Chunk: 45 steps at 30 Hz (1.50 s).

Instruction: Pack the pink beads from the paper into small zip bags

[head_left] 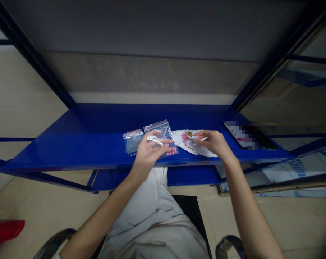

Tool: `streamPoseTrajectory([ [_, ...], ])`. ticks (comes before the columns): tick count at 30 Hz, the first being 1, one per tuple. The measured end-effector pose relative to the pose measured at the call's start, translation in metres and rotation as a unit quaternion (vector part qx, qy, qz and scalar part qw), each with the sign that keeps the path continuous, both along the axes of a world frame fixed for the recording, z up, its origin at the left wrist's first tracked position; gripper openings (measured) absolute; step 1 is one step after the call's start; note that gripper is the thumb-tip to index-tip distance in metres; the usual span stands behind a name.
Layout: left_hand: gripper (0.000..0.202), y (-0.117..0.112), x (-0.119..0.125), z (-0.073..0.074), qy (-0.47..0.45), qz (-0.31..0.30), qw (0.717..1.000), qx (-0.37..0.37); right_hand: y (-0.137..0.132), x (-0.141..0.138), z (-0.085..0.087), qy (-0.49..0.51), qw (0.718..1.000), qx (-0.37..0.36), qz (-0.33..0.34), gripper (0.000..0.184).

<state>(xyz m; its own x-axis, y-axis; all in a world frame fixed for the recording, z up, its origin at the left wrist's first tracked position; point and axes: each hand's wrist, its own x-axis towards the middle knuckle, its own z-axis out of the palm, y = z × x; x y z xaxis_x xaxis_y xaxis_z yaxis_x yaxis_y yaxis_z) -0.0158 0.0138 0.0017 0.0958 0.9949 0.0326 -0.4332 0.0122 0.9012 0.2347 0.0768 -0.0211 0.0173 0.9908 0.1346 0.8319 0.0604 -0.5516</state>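
Holding, with the left hand [152,153] half open and curved, a clear zip bag [159,133], with a second clear bag [133,141] overlapping at its left edge. Showing, in the lower corner of the held bag, some small pink beads [171,152], pressed close together. Keeping the right hand [212,142] partly open above a crumpled white sheet [197,149], with no clear hold on anything, its fingertips [196,133] just beside a small brass-coloured piece [189,133]; whether they touch this piece, not possible to tell. Lying on the sheet, next to that piece, more pink beads [184,138] in a loose group. Resting side by side on a blue metal shelf [71,154], the bags and the sheet. Further right on the same shelf, a flat dark object [249,136], its surface under a mosaic blur, any writing there unreadable; on the bags also, nothing readable at this size. Behind the shelf, a grey wall [141,36]. Below it, a lap in pale cloth [141,216], a black seat [189,207], a tiled floor [38,212], and a red object [3,232] at the left edge.
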Motion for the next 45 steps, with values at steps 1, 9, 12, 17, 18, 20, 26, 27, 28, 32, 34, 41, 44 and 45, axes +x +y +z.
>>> streamPoseTrajectory([
  [1,0.046,0.000,0.000,-0.001,-0.002,0.001,1.000,-0.002,0.000,0.001,0.000,0.000,1.000,-0.001,-0.003,0.022],
  [9,0.044,0.006,-0.006,-0.006,0.035,0.013,0.999,-0.029,0.000,0.010,0.000,-0.017,1.000,0.014,-0.012,0.018],
  [12,0.042,0.008,-0.010,-0.007,0.056,0.022,0.997,-0.040,-0.002,0.010,0.001,-0.067,0.997,0.011,-0.040,0.014],
  [17,0.030,0.009,-0.013,-0.008,0.073,0.066,0.994,-0.036,0.002,0.005,-0.007,-0.132,0.990,0.018,-0.052,0.021],
  [18,0.029,0.009,-0.013,-0.007,0.083,0.068,0.994,-0.032,0.003,0.004,-0.010,-0.135,0.989,0.025,-0.047,0.022],
  [20,0.026,0.008,-0.014,-0.006,0.102,0.072,0.992,-0.028,0.006,0.001,-0.016,-0.138,0.989,0.043,-0.043,0.023],
  [26,0.017,0.007,-0.015,-0.004,0.143,0.103,0.984,0.009,0.011,-0.006,-0.024,-0.135,0.985,0.056,-0.090,0.026],
  [27,0.016,0.007,-0.014,-0.004,0.148,0.106,0.983,0.020,0.012,-0.006,-0.025,-0.135,0.985,0.052,-0.097,0.027],
  [28,0.016,0.007,-0.014,-0.004,0.155,0.110,0.981,0.030,0.013,-0.006,-0.025,-0.134,0.985,0.047,-0.100,0.027],
  [32,0.017,0.007,-0.013,-0.006,0.190,0.115,0.973,0.068,0.018,-0.004,-0.027,-0.128,0.988,0.029,-0.083,0.028],
  [34,0.016,0.007,-0.013,-0.007,0.200,0.110,0.970,0.087,0.020,-0.002,-0.028,-0.128,0.989,0.023,-0.074,0.027],
  [41,0.012,0.005,-0.008,-0.006,0.225,0.107,0.958,0.142,0.024,0.002,-0.028,-0.127,0.990,0.022,-0.063,0.026],
  [44,0.019,0.005,-0.007,-0.006,0.217,0.088,0.963,0.135,0.023,0.002,-0.027,-0.126,0.990,0.019,-0.061,0.026],
  [45,0.019,0.005,-0.008,-0.007,0.224,0.086,0.961,0.138,0.023,0.001,-0.027,-0.126,0.990,0.019,-0.061,0.026],
])
